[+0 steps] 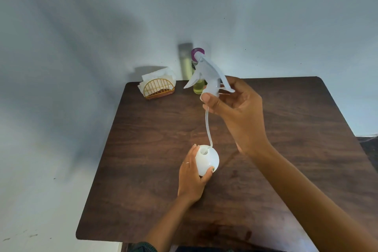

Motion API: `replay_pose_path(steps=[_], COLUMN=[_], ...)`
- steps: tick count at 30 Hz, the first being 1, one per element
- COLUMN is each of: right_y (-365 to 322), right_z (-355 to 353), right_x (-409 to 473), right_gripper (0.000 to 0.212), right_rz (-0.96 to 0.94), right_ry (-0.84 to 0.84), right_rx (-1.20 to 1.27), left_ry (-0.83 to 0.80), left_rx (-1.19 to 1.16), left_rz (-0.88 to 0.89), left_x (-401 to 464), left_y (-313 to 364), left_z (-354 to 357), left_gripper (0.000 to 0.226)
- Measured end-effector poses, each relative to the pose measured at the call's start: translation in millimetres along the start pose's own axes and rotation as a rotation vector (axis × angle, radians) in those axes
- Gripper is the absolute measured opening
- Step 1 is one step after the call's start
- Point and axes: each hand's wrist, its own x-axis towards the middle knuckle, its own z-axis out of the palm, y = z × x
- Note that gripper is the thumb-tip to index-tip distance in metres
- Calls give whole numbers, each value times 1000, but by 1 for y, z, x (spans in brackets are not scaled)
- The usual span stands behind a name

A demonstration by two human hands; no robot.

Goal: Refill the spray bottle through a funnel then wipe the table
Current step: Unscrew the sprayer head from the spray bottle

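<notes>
Spray bottle, white round plastic point(207, 160), stands mid-table on the dark wooden table point(286, 129), your left hand point(191, 178) curled around it. Your right hand point(239, 108) pinches the white trigger sprayer head point(208, 76) above, its thin dip tube point(208, 129) trailing into the bottle's neck. At the far edge sit a gold wire napkin holder point(158, 88) and a purple-capped bottle of yellow liquid point(198, 86).

Dim, soft-shadowed; wide-angle edge distortion

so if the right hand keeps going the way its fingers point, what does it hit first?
Probably the bottle of yellow liquid at the table's far edge: the right hand, holding the spray head, points up and left toward it. Depth is unclear; it might pass above.
</notes>
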Motion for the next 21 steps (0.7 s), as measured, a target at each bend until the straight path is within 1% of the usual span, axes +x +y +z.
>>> replay_pose_path(steps=[5,8,10,13,15,17,21], right_y=[-15,-22,-28,-34,-34,-28,5], right_z=[5,5,2,-8,-19,-34,-74], right_x=[-5,-6,-5,0,6,14,28], right_gripper=[38,37,35,20,10,5,12], right_rz=[-56,-68,-63,-44,4,79,329], right_ry=[30,35,42,83,131,158,172], right_rx=[11,17,47,129,198,268,417], left_ry=[6,12,12,10,-1,-4,32], left_rx=[1,-15,-18,-16,-18,-36,-57], left_rz=[12,34,40,37,37,33,43], left_x=[0,0,0,0,0,0,0], left_y=[-1,-1,-2,-2,-3,-4,-5], left_z=[1,1,2,2,1,1,0], left_gripper=[75,64,61,62,66,74,78])
